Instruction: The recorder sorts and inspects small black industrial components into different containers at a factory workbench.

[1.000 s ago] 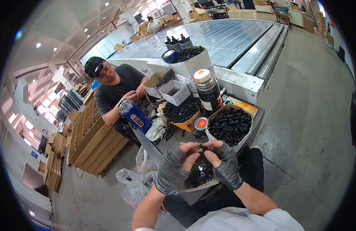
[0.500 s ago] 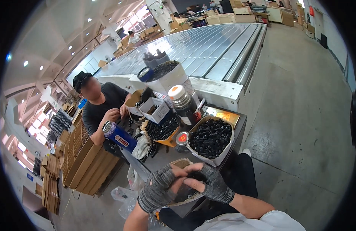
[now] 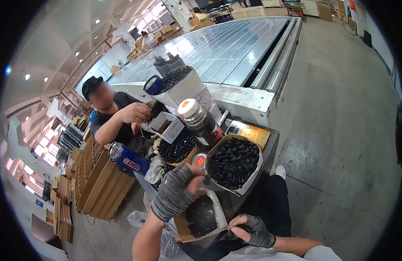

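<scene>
On a dark table [image 3: 270, 135] beside the metal bench [image 3: 227, 48]: a lined box of black parts [image 3: 234, 163], open for reach; a lower box [image 3: 201, 216], steadied at its rim by the gloved right hand [image 3: 252, 229]; a dark bottle, red label [image 3: 201, 122]; the gloved left hand [image 3: 177, 191], fingers pinched on one part, unclear.

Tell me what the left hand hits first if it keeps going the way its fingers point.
The left hand, in a grey fingerless glove, points right and slightly up. First in that line is probably the box of small black parts, at its near edge. Depth is unclear from this one view.
</scene>
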### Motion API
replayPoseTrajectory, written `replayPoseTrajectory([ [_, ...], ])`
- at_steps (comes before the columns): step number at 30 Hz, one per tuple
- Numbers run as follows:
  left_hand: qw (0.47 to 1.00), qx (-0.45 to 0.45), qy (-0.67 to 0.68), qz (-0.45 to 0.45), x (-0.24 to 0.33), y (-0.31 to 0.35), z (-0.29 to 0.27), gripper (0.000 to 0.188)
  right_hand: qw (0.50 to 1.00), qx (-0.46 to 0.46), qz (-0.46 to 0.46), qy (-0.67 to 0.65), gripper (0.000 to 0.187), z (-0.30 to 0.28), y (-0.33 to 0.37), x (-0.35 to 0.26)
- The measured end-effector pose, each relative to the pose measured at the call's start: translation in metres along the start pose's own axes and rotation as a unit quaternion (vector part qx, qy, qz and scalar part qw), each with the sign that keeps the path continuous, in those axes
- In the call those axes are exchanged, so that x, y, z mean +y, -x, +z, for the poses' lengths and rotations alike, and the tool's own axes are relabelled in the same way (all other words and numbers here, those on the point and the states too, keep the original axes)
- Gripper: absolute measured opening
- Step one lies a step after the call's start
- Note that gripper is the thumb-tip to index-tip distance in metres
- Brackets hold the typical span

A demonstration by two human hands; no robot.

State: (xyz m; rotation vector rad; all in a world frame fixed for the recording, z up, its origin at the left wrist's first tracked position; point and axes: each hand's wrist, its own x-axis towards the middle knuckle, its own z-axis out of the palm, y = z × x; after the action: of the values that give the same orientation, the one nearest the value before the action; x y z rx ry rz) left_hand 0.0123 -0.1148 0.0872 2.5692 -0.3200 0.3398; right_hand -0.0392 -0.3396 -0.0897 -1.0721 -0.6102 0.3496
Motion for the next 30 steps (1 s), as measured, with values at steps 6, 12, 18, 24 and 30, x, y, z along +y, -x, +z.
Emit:
replayPoseTrajectory([
  [6,0.997,-0.059,0.029,-0.042,0.017,-0.023,0.026,0.01,0.984,-0.04,0.157,0.069,0.013,-0.019,0.024,0.046],
  [12,0.996,-0.063,-0.056,-0.009,0.023,-0.021,0.038,0.012,0.982,-0.088,0.144,0.087,0.017,-0.021,0.015,0.049],
  [18,0.98,-0.077,-0.167,0.076,0.043,-0.02,0.051,0.014,0.979,-0.088,0.169,0.076,0.017,-0.024,0.012,0.046],
  [24,0.988,-0.082,-0.111,0.064,0.037,-0.021,0.057,0.014,0.981,-0.094,0.141,0.089,0.016,-0.022,0.015,0.043],
  [30,0.994,-0.083,-0.046,0.054,0.035,-0.023,0.05,0.012,0.979,-0.092,0.169,0.075,0.016,-0.017,0.019,0.041],
])
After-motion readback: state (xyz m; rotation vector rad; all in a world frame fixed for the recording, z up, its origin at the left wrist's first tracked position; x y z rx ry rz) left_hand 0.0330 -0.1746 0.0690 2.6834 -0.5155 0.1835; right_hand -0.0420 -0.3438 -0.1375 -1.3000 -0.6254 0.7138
